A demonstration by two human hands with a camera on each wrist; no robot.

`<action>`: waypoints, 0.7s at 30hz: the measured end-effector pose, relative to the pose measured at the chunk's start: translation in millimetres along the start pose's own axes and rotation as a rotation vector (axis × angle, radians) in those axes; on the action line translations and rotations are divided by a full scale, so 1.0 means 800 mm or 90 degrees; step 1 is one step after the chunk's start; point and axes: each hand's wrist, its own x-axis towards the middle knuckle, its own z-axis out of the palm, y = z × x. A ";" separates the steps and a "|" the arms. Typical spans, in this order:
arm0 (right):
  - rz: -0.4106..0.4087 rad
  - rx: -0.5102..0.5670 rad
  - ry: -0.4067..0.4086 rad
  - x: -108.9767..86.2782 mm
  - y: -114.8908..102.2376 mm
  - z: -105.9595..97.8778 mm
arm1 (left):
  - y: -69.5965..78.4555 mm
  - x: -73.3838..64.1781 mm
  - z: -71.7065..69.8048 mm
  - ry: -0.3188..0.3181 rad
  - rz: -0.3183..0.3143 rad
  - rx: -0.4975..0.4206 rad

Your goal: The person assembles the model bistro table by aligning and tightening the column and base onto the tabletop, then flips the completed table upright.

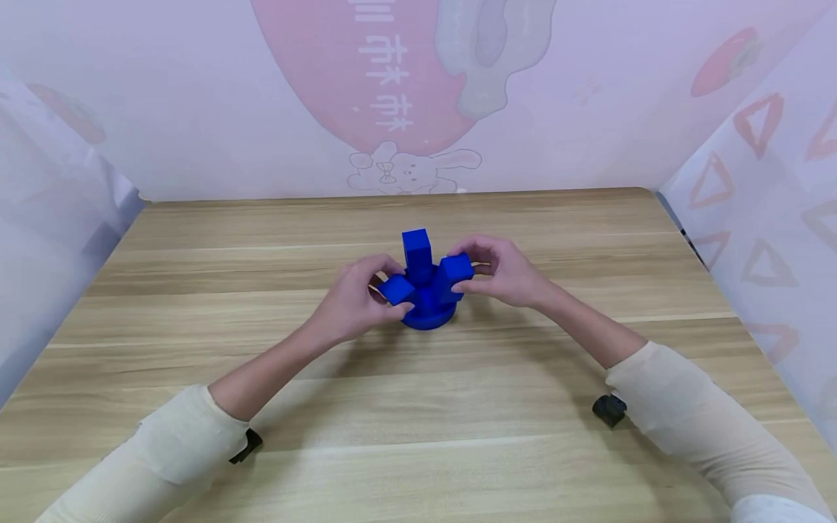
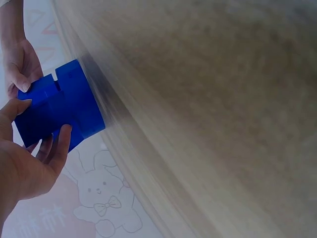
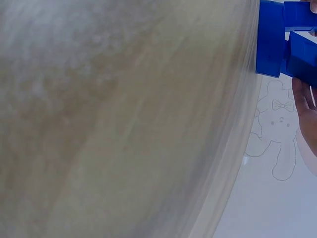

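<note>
In the grip of the left hand (image 1: 356,298), curled partway closed, a bright blue, square-ended block of smooth material (image 1: 397,289) is being held between thumb and fingers, above and to the left of a round, bright blue base (image 1: 428,320). In the grip of the right hand (image 1: 503,272), spread only as wide as its load, a second bright blue, square-ended block (image 1: 456,267) is being pinched between thumb and fingers, above and to the right of the round base. Both held blocks are being tilted outward, away from the base's middle. How much of their weight is being borne by the base cannot be told. Toward the far side of the base, a third bright blue, square-ended block (image 1: 417,250) is being held upright by the blue structure there. The base itself is being supported by a pale brown, wood-grained table (image 1: 458,450). On the near side of the base, beige fabric sleeves (image 1: 183,436) are being worn on both forearms, one to its left and one to its right, with a small black object (image 1: 609,411) being carried at the right one's edge. Beyond the base, an outlined rabbit drawing (image 1: 412,172) is being displayed on a pale, printed panel (image 1: 196,94).
</note>
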 end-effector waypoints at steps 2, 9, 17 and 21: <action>0.000 -0.002 -0.003 0.000 0.001 0.000 | -0.001 -0.001 0.001 0.003 -0.003 0.001; -0.034 -0.022 -0.036 0.000 0.002 -0.005 | -0.002 0.003 0.001 -0.002 -0.008 0.015; -0.048 -0.066 -0.040 0.003 0.001 -0.010 | -0.001 0.007 0.000 -0.009 -0.023 0.028; -0.062 -0.057 -0.071 0.005 0.002 -0.014 | 0.002 0.008 -0.001 -0.010 -0.025 0.035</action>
